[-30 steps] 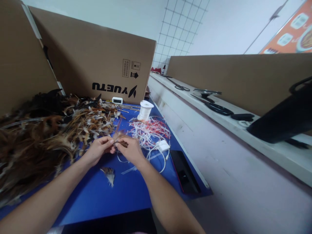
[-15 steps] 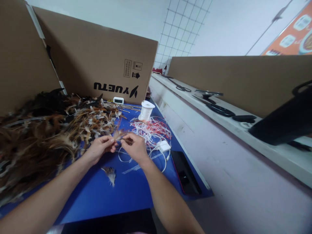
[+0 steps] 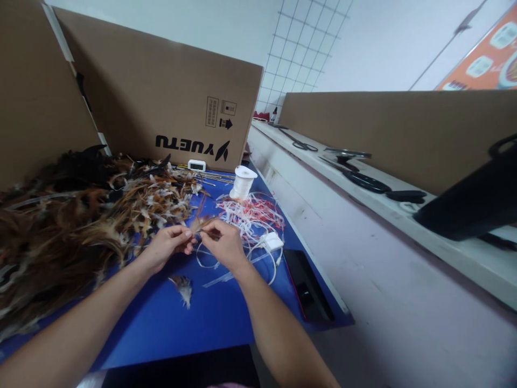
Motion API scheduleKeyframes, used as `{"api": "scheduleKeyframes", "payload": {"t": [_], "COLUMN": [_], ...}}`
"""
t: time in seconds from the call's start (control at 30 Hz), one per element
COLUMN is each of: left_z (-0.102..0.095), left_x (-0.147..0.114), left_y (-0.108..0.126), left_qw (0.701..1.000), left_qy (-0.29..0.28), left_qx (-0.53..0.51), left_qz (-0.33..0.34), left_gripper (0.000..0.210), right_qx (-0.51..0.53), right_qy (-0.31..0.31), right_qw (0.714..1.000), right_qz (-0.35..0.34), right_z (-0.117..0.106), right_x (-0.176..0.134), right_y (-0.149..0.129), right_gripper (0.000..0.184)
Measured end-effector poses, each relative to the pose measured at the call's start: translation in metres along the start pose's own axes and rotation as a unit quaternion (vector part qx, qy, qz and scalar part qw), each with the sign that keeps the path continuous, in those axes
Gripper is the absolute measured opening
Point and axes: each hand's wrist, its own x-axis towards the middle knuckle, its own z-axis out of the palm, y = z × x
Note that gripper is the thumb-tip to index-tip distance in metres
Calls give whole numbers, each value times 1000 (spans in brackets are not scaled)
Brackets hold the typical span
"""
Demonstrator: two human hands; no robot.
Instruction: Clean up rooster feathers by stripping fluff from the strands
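Both hands meet over the blue table [image 3: 161, 323], pinching a small brown feather [image 3: 196, 222] between them. My left hand [image 3: 172, 245] is closed, thumb and forefinger gripping its near end. My right hand [image 3: 224, 242] is closed too, its fingertips at the feather's other side. Whether thread or another small piece is between the fingers I cannot make out. A single grey-and-white feather [image 3: 183, 288] lies on the table just below my hands. To the left spreads a big heap of brown, black and white feathers [image 3: 100, 215].
A white spool [image 3: 243, 183] stands beyond tangled red and white strips [image 3: 256, 213]. Nearby are a white charger [image 3: 271, 241] with cable and a black phone [image 3: 309, 285]. A cardboard box [image 3: 161, 81] walls the back; a ledge at right holds scissors [image 3: 302, 145] and a black cup [image 3: 468, 199].
The hands stay in nearly the same place. The feather between them shows more clearly now, and the camera view has shifted very slightly.
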Motion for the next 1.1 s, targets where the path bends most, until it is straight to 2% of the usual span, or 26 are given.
{"api": "scheduleKeyframes", "payload": {"t": [0.8, 1.1], "left_z": [-1, 0], "left_x": [-1, -1], "left_y": [2, 3], "left_qw": [1000, 997], "left_qy": [-1, 4], "left_qx": [29, 71], "left_qz": [-2, 1], "left_gripper": [27, 30], "right_qx": [-5, -69], "right_qy": [-29, -32], "right_qw": [999, 990], "right_qz": [-43, -117], "right_z": [-3, -2], "right_x": [1, 0], "right_y": [2, 4], "right_gripper": [10, 11]}}
